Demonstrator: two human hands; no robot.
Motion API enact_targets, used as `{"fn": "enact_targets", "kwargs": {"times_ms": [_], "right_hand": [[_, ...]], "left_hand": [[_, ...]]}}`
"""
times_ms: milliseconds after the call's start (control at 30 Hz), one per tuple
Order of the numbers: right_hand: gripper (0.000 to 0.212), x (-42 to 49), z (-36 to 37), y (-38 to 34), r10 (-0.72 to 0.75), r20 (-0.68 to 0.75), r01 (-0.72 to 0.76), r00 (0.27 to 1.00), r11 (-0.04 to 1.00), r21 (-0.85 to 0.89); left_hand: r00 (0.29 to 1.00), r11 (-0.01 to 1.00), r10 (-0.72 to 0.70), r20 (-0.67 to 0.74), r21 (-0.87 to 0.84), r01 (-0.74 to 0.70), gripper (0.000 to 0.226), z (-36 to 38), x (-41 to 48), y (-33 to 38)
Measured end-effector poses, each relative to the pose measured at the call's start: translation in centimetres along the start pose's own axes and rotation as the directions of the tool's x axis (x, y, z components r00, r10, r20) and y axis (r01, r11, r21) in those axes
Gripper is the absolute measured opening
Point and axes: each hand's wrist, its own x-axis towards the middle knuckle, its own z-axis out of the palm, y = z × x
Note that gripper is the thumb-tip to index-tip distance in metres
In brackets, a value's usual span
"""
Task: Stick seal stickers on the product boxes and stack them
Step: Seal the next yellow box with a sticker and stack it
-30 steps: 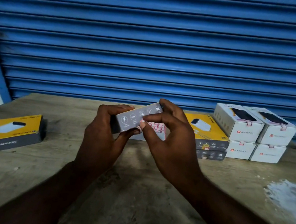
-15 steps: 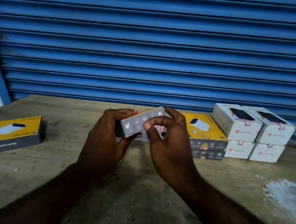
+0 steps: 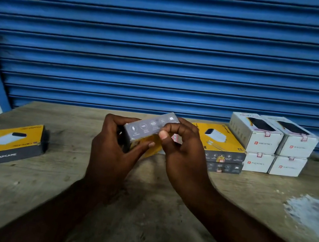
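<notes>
The held box, yellow with a grey side printed with small white icons, is in the middle of the frame, raised above the table and tilted so its right end sits higher. The left hand grips its left end, fingers curled over the far edge and thumb under the near one. The right hand pinches the right end, with its fingers curled over the top and its thumb pressed on the grey side. A sliver of a red-and-white sheet shows just behind the right thumb.

Right of the hands, a stack of two yellow boxes lies flat on the table. Just beside it, further right, four white boxes stand two wide and two high, each with a red seal sticker at its top front edge. At the left of the frame, well apart, a single yellow box lies flat. A white patch marks the table at lower right. A blue roller shutter fills the upper frame.
</notes>
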Motion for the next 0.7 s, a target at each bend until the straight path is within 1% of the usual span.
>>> {"fn": "enact_targets", "kwargs": {"times_ms": [67, 100, 200, 267, 333, 400, 467, 567, 633, 700], "right_hand": [[0.007, 0.1, 0.2, 0.1, 0.005, 0.017, -0.006, 1.0, 0.999, 0.049], [0.008, 0.1, 0.2, 0.1, 0.0, 0.023, -0.001, 1.0, 0.997, 0.078], [0.025, 0.1, -0.3, 0.3, -0.033, 0.077, 0.025, 0.996, 0.994, 0.105], [0.032, 0.2, -0.7, 0.3, -0.04, 0.118, 0.032, 0.992, 0.997, 0.068], [0.033, 0.5, -1.0, 0.2, -0.035, 0.135, 0.037, 0.99, 0.999, -0.014], [0.027, 0.7, -1.1, 0.2, -0.038, 0.15, 0.054, 0.988, 0.993, -0.108], [0.019, 0.9, -1.3, 0.2, -0.058, 0.154, 0.082, 0.986, 0.985, -0.153], [0.007, 1.3, -1.7, -0.4, -0.082, 0.16, 0.096, 0.984, 0.992, -0.078], [0.01, 1.6, -2.2, -1.0, -0.103, 0.173, 0.109, 0.98, 0.994, -0.025], [0.009, 2.0, -2.6, -1.5, -0.151, 0.17, 0.158, 0.974, 0.987, -0.023]], "left_hand": [[1.0, 1.0, -0.019, -0.021, -0.025, 0.019, 0.058, -0.1, 0.2, -0.2], [0.999, 0.999, -0.026, -0.03, -0.031, 0.025, 0.058, -0.1, 0.3, -0.2], [0.997, 0.997, -0.061, -0.057, -0.052, 0.058, 0.057, -0.4, 0.5, -0.4], [0.996, 0.996, -0.072, -0.05, -0.054, 0.069, 0.054, -0.5, 0.5, -0.5], [0.997, 0.996, -0.07, -0.037, -0.064, 0.067, 0.052, -0.5, 0.6, -0.4], [0.998, 0.996, -0.058, -0.009, -0.072, 0.057, 0.054, -0.5, 0.6, -0.3], [0.999, 0.996, -0.051, 0.016, -0.072, 0.052, 0.055, -0.5, 0.6, -0.2], [0.998, 0.994, -0.051, 0.029, -0.099, 0.054, 0.055, -0.7, 0.6, -0.1], [0.997, 0.989, -0.062, 0.039, -0.135, 0.067, 0.053, -0.8, 0.6, 0.3], [0.994, 0.972, -0.1, 0.05, -0.206, 0.108, 0.05, -0.7, 0.5, 0.7]]}}
